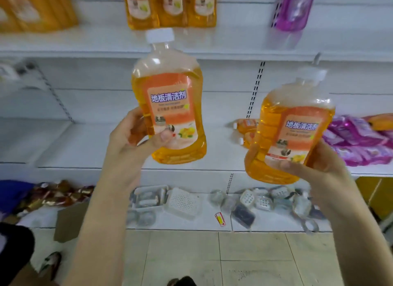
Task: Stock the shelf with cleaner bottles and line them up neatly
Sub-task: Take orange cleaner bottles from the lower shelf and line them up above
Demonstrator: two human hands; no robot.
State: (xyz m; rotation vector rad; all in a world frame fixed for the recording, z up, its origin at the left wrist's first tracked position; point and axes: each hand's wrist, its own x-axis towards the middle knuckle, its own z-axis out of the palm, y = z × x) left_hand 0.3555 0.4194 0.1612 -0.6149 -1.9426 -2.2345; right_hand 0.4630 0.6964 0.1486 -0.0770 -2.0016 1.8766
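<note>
Left hand (136, 134) grips 1 orange floor-cleaner bottle (170, 107); right hand (314, 168) grips another (289, 136), both held before the white shelf (106, 149). Best stand them upright, labels forward, beside the 2 lying bottles (246, 130).

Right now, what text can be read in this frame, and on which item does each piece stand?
"地板清洁剂": label of the left-hand bottle, gripped by the left hand.
"地板清洁剂", last character smeared: label of the right-hand bottle, gripped by the right hand.
Unreadable, blurred: small print below both titles; labels on the upper-shelf bottles; purple packets; red tag.
</note>
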